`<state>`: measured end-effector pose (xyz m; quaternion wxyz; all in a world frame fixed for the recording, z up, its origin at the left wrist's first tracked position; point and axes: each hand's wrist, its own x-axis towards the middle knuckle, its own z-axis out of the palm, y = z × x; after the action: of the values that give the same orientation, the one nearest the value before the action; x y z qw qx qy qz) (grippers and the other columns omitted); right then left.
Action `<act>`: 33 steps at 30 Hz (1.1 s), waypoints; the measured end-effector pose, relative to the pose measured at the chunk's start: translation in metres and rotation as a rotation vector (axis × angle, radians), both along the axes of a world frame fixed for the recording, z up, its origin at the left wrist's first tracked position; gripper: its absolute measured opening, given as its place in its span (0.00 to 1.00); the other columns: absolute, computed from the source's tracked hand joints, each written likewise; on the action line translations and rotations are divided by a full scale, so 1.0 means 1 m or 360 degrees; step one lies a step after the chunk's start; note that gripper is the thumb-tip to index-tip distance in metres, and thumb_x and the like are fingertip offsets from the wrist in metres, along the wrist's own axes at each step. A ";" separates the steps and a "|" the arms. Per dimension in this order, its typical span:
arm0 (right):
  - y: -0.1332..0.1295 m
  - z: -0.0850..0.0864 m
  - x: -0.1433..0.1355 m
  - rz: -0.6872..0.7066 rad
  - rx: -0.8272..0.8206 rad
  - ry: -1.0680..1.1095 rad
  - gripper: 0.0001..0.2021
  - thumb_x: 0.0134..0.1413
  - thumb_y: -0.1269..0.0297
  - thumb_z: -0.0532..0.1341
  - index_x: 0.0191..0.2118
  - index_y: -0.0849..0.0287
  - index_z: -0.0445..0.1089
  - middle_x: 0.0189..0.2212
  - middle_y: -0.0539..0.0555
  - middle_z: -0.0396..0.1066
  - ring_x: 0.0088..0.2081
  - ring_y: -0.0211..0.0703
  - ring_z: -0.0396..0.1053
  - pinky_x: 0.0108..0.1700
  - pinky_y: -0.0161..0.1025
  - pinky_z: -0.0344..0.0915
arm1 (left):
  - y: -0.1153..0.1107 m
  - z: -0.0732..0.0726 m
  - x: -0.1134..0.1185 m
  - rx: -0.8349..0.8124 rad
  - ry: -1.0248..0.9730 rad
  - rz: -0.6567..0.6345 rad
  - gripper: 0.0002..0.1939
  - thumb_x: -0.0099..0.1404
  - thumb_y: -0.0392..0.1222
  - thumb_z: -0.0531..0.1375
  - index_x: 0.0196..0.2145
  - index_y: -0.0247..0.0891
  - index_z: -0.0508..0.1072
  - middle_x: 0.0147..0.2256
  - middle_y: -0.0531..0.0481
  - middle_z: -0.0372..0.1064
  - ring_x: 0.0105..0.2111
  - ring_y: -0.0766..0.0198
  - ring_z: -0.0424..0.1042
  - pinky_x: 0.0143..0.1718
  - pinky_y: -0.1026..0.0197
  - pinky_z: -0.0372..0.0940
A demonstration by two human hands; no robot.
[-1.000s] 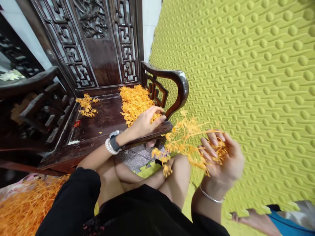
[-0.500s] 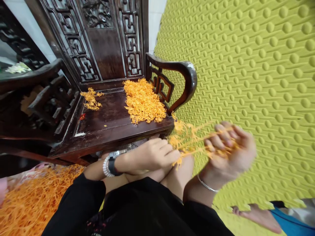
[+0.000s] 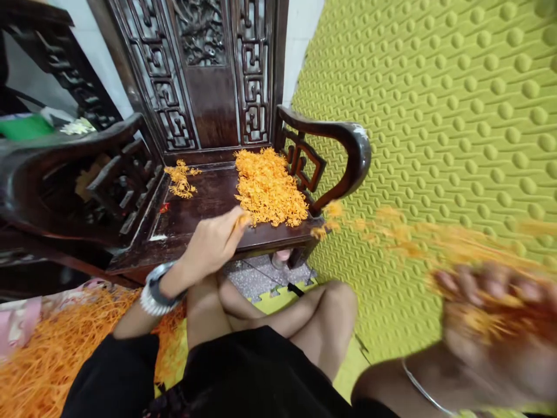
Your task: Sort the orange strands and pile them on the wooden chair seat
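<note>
My left hand (image 3: 213, 241) is closed in a pinch at the chair seat's front edge. A small orange frilly piece (image 3: 244, 218) shows at its fingertips, just beside a flat pile of orange frilly pieces (image 3: 270, 188). Far to the right, my right hand (image 3: 496, 325) is curled around a bunch of orange strands (image 3: 483, 322), blurred by motion. More orange strands (image 3: 404, 232) trail leftward from it through the air towards the chair's armrest. A smaller orange clump (image 3: 181, 178) lies on the left of the seat.
The dark carved wooden chair (image 3: 213, 110) has a curved armrest (image 3: 359, 151) on the right. A big heap of long orange strands (image 3: 73, 348) lies at lower left. Yellow-green studded foam mat (image 3: 435, 116) covers the right side. A red scrap (image 3: 164, 207) sits on the seat.
My left hand has moved left and up, away from the strands, to the seat's front edge. My right hand has swung to the right and closer, drawing the strands with it.
</note>
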<state>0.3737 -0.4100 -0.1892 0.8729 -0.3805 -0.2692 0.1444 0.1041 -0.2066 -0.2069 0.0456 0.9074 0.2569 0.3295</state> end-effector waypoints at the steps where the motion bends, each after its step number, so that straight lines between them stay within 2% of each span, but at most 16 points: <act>1: 0.012 -0.003 -0.008 0.0046 0.0052 0.0040 0.10 0.54 0.63 0.59 0.25 0.60 0.70 0.25 0.49 0.66 0.27 0.37 0.68 0.34 0.41 0.72 | 0.015 0.000 0.018 -0.0062 0.0059 0.0080 0.16 0.72 0.43 0.43 0.45 0.35 0.66 0.33 0.48 0.70 0.28 0.64 0.70 0.30 0.62 0.61; 3: 0.030 -0.010 -0.025 0.0155 0.0093 0.0150 0.09 0.51 0.65 0.59 0.22 0.60 0.69 0.23 0.48 0.67 0.30 0.39 0.71 0.40 0.44 0.73 | 0.048 -0.004 0.057 -0.0125 0.0144 0.0149 0.19 0.72 0.42 0.42 0.54 0.34 0.62 0.43 0.42 0.69 0.34 0.61 0.71 0.35 0.60 0.63; 6: 0.039 -0.017 -0.047 0.0329 -0.0031 0.0276 0.08 0.53 0.64 0.59 0.26 0.57 0.72 0.32 0.49 0.74 0.42 0.44 0.73 0.52 0.49 0.68 | 0.096 -0.017 0.110 -0.0337 0.0290 0.0153 0.21 0.70 0.40 0.47 0.60 0.38 0.60 0.50 0.37 0.62 0.44 0.55 0.70 0.46 0.54 0.62; 9: 0.041 -0.020 -0.057 0.0535 -0.0160 0.0274 0.10 0.55 0.61 0.57 0.31 0.54 0.75 0.42 0.51 0.76 0.52 0.48 0.69 0.59 0.54 0.61 | 0.127 -0.026 0.140 -0.0556 0.0327 0.0143 0.21 0.64 0.34 0.54 0.55 0.36 0.67 0.50 0.36 0.61 0.51 0.49 0.66 0.53 0.49 0.59; 11: 0.041 -0.022 -0.060 0.0625 -0.0205 0.0251 0.13 0.57 0.59 0.55 0.36 0.55 0.76 0.48 0.54 0.74 0.57 0.50 0.65 0.63 0.54 0.55 | 0.129 -0.027 0.147 -0.0555 0.0269 0.0175 0.20 0.63 0.32 0.55 0.53 0.35 0.69 0.53 0.35 0.60 0.55 0.46 0.61 0.55 0.46 0.57; 13: 0.042 -0.023 -0.064 0.0683 -0.0215 0.0194 0.17 0.59 0.57 0.52 0.42 0.57 0.76 0.52 0.56 0.71 0.60 0.49 0.61 0.65 0.53 0.51 | 0.113 -0.023 0.145 -0.0566 0.0036 0.0044 0.17 0.65 0.36 0.54 0.51 0.36 0.69 0.55 0.37 0.59 0.58 0.48 0.58 0.58 0.46 0.55; 15: 0.045 -0.026 -0.069 0.0710 -0.0172 0.0092 0.21 0.61 0.54 0.49 0.47 0.57 0.74 0.57 0.56 0.67 0.63 0.49 0.55 0.66 0.52 0.48 | 0.081 -0.019 0.135 -0.0722 -0.0296 -0.0347 0.15 0.69 0.43 0.50 0.49 0.37 0.68 0.52 0.40 0.64 0.55 0.54 0.63 0.56 0.50 0.58; 17: 0.048 -0.031 -0.075 0.0729 -0.0103 -0.0039 0.23 0.62 0.51 0.47 0.54 0.53 0.70 0.62 0.52 0.59 0.66 0.48 0.48 0.67 0.52 0.47 | 0.040 -0.016 0.120 -0.0954 -0.0534 -0.0822 0.21 0.71 0.52 0.43 0.50 0.37 0.66 0.48 0.41 0.69 0.46 0.59 0.71 0.49 0.54 0.65; 19: 0.051 -0.038 -0.082 0.0766 -0.0085 -0.0159 0.25 0.62 0.47 0.46 0.59 0.46 0.64 0.66 0.45 0.50 0.68 0.46 0.40 0.67 0.53 0.48 | 0.001 -0.016 0.105 -0.0959 -0.0567 -0.1062 0.28 0.67 0.61 0.47 0.54 0.37 0.62 0.49 0.40 0.69 0.46 0.57 0.71 0.45 0.55 0.68; 20: 0.052 -0.041 -0.084 0.0796 -0.0107 -0.0205 0.25 0.62 0.46 0.45 0.60 0.43 0.61 0.67 0.41 0.46 0.68 0.45 0.38 0.66 0.52 0.49 | -0.016 -0.017 0.100 -0.0880 -0.0565 -0.1066 0.32 0.63 0.63 0.52 0.56 0.38 0.60 0.51 0.39 0.67 0.48 0.55 0.70 0.46 0.54 0.68; 22: 0.053 -0.045 -0.087 0.0844 -0.0204 -0.0259 0.24 0.63 0.45 0.44 0.61 0.38 0.59 0.67 0.36 0.43 0.68 0.44 0.37 0.66 0.50 0.52 | -0.037 -0.020 0.097 -0.0691 -0.0624 -0.0914 0.37 0.57 0.61 0.62 0.57 0.38 0.59 0.53 0.39 0.66 0.52 0.52 0.68 0.49 0.52 0.66; 25: 0.051 -0.048 -0.085 0.0835 -0.0415 -0.0339 0.22 0.64 0.47 0.43 0.59 0.37 0.61 0.66 0.38 0.48 0.67 0.45 0.43 0.62 0.50 0.58 | -0.043 -0.031 0.107 -0.0575 -0.0837 -0.0638 0.22 0.64 0.51 0.58 0.51 0.38 0.62 0.48 0.41 0.70 0.45 0.58 0.72 0.45 0.55 0.67; 28: 0.043 -0.047 -0.078 0.0692 -0.0671 -0.0537 0.20 0.64 0.51 0.50 0.58 0.42 0.64 0.63 0.46 0.58 0.64 0.49 0.54 0.57 0.50 0.64 | -0.035 -0.045 0.118 -0.0611 -0.0982 -0.0597 0.10 0.70 0.45 0.51 0.43 0.38 0.64 0.34 0.47 0.72 0.30 0.66 0.71 0.32 0.62 0.65; 30: 0.037 -0.048 -0.075 0.0481 -0.0807 -0.0679 0.16 0.62 0.56 0.54 0.52 0.48 0.71 0.54 0.53 0.69 0.55 0.50 0.66 0.50 0.48 0.68 | -0.032 -0.051 0.121 -0.0753 -0.1035 -0.0653 0.09 0.70 0.46 0.50 0.37 0.38 0.63 0.25 0.54 0.65 0.22 0.70 0.64 0.25 0.64 0.60; 31: 0.035 -0.048 -0.073 0.0282 -0.0817 -0.0733 0.13 0.62 0.59 0.56 0.47 0.51 0.74 0.47 0.54 0.73 0.48 0.48 0.71 0.45 0.45 0.70 | -0.032 -0.052 0.121 -0.0873 -0.1052 -0.0694 0.10 0.70 0.47 0.50 0.34 0.39 0.61 0.22 0.57 0.61 0.20 0.71 0.60 0.23 0.65 0.56; 33: 0.034 -0.047 -0.072 -0.0263 -0.0711 -0.0828 0.06 0.57 0.63 0.61 0.38 0.54 0.75 0.36 0.52 0.73 0.37 0.42 0.72 0.38 0.40 0.69 | -0.035 -0.052 0.118 -0.1135 -0.1068 -0.0785 0.14 0.70 0.49 0.50 0.29 0.40 0.57 0.20 0.59 0.55 0.18 0.73 0.54 0.21 0.66 0.52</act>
<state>0.3017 -0.3758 -0.2366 0.6791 -0.6065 -0.4125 0.0268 0.2221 -0.2414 -0.2587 0.5058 0.7140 0.1037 0.4729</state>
